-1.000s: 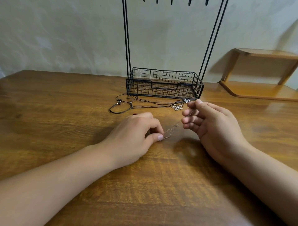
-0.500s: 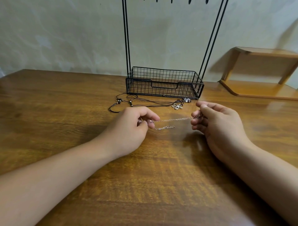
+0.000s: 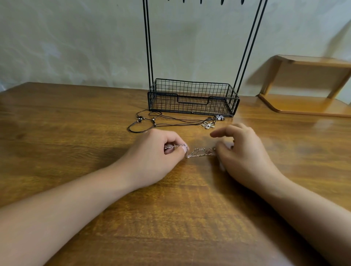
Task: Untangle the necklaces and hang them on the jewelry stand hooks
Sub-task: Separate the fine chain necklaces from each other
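Note:
A thin silver chain necklace (image 3: 197,152) lies slack on the wooden table between my hands. My left hand (image 3: 159,151) pinches one end of it between thumb and forefinger. My right hand (image 3: 241,150) is blurred; its lower fingers touch the chain's other end, its forefinger sticks out. Behind them black cord necklaces (image 3: 171,122) with small beads lie tangled, with a silver flower pendant (image 3: 208,125) and a darker pendant (image 3: 220,117). The black jewelry stand (image 3: 191,98) has a wire basket base and tall rods; its hooks (image 3: 201,1) just show at the top edge.
A wooden corner shelf (image 3: 307,83) stands at the back right against the pale wall. The brown table (image 3: 171,218) stretches wide toward me.
The chain was stretched taut between my hands; now both hands have come lower and closer together and the chain sags onto the table. My right forefinger has lifted off.

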